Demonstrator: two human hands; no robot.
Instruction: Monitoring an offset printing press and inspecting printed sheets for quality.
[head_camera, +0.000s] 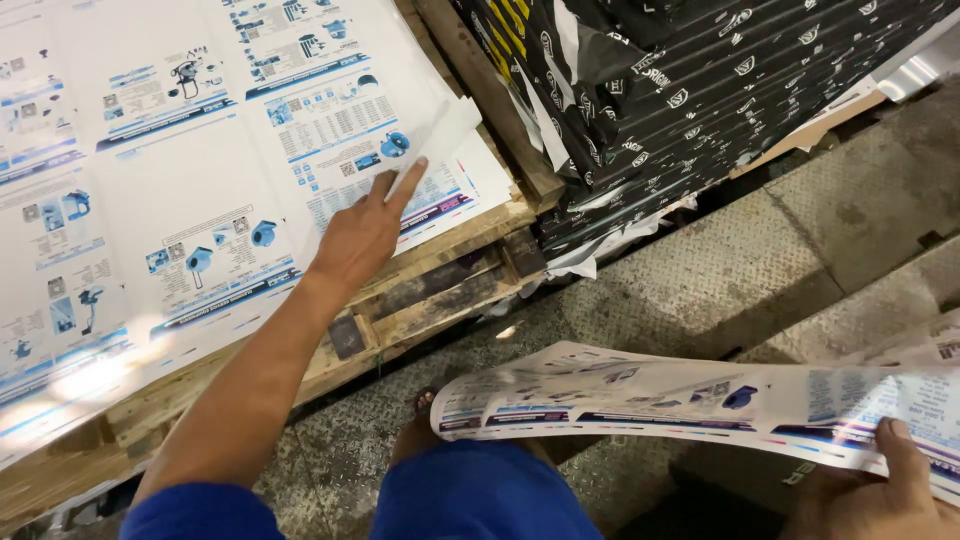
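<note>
My right hand (880, 490), at five o'clock, grips a curled bundle of glossy printed paper sheets (700, 400) already lifted. At eleven, my left hand (362, 235) pinches the top sheet's corner (440, 135) on the tall white printed stack (150, 180); much remains.

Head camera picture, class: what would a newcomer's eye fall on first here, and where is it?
First, the big stack of white printed sheets on a wooden pallet at left, where the left hand lifts one sheet's corner. Next, the curled bundle of sheets gripped by the right hand at lower right. A dark stack of black printed sheets fills the upper right.
</note>
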